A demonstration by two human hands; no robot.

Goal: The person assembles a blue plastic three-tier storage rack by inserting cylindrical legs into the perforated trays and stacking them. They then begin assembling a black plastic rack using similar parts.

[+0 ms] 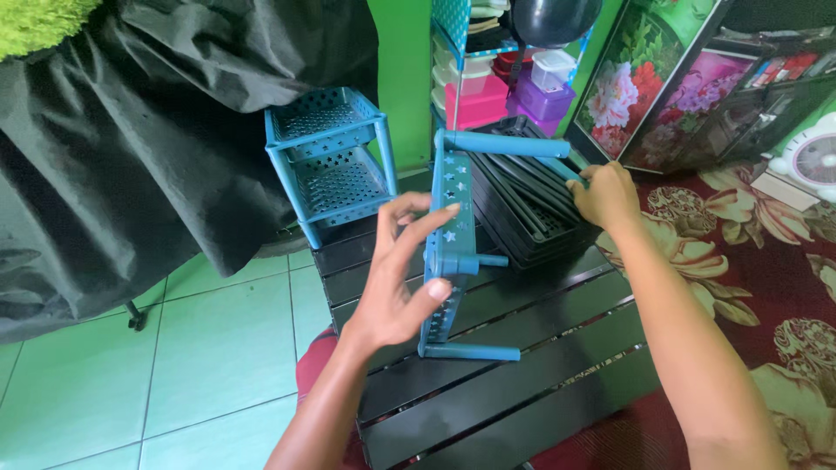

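Observation:
My left hand [399, 274] grips a blue plastic shelf tray [451, 235] turned on its edge, with star cut-outs along its rim and round blue legs sticking out to the right. My right hand [607, 195] holds the end of the tray's upper leg [509, 144], close above a stack of black perforated trays [531, 213]. The blue tray stands on a black slatted table [522, 348].
A small blue two-tier rack [329, 161] stands at the table's far left corner. Black cloth [131, 130] hangs at left over green floor tiles [174, 365]. Plastic containers [514, 83] on shelves and framed flower pictures [644, 78] are behind. A red flowered carpet [766, 261] lies at right.

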